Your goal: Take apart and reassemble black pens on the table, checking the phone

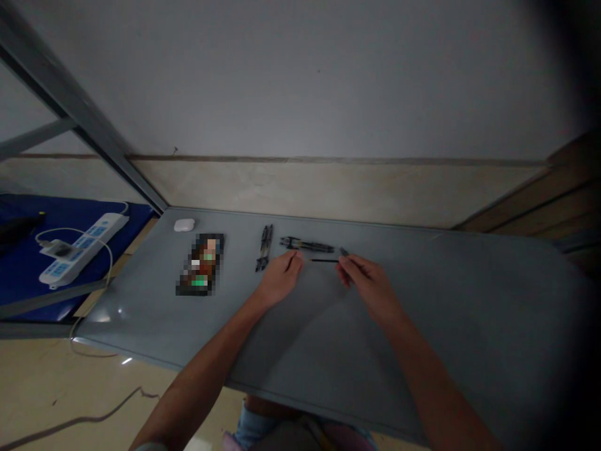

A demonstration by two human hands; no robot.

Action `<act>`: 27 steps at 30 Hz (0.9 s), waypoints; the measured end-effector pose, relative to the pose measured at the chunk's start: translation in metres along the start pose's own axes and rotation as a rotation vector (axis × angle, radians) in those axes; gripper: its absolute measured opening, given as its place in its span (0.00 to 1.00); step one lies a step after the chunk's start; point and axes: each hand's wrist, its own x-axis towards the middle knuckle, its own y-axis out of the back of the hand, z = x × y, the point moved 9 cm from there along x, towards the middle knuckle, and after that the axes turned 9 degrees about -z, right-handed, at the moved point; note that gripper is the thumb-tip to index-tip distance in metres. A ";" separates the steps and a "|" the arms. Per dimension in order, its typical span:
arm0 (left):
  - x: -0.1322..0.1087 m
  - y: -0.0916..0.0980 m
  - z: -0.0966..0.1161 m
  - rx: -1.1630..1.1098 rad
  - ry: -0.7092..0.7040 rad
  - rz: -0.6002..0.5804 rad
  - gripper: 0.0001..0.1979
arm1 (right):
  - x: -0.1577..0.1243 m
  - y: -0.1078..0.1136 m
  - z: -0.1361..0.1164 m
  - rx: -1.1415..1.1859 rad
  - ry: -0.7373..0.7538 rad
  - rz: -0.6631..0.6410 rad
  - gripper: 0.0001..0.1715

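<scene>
My right hand (pixel 364 275) is closed on a thin dark pen refill (pixel 325 260), whose pale tip points left toward my other hand. A short dark piece (pixel 344 252) shows by the right fingertips; its kind is unclear. My left hand (pixel 285 270) has its fingers pinched together just left of the refill tip, apart from it; whatever they hold is too small or hidden. Behind my hands lies a group of dark pens (pixel 307 245), roughly sideways. Left of them, more dark pens (pixel 265 247) lie pointing away from me, close to my left hand.
A phone (pixel 201 264), its screen blurred out, lies left on the grey table (pixel 300 341). A white earbud case (pixel 184 225) sits near the back left corner. Beyond the left edge, a white power strip (pixel 84 249) with a cable rests on a blue surface. A wall borders the back.
</scene>
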 end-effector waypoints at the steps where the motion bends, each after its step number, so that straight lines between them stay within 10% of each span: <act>1: 0.000 0.000 0.000 -0.008 0.007 -0.002 0.20 | 0.001 -0.002 -0.001 0.002 0.008 -0.016 0.24; 14: 0.001 -0.005 -0.002 0.012 -0.050 -0.035 0.14 | -0.001 0.003 -0.001 -0.023 -0.014 0.022 0.26; 27: -0.005 -0.023 0.014 0.551 -0.102 -0.161 0.21 | -0.001 0.003 0.004 -0.039 -0.004 0.012 0.25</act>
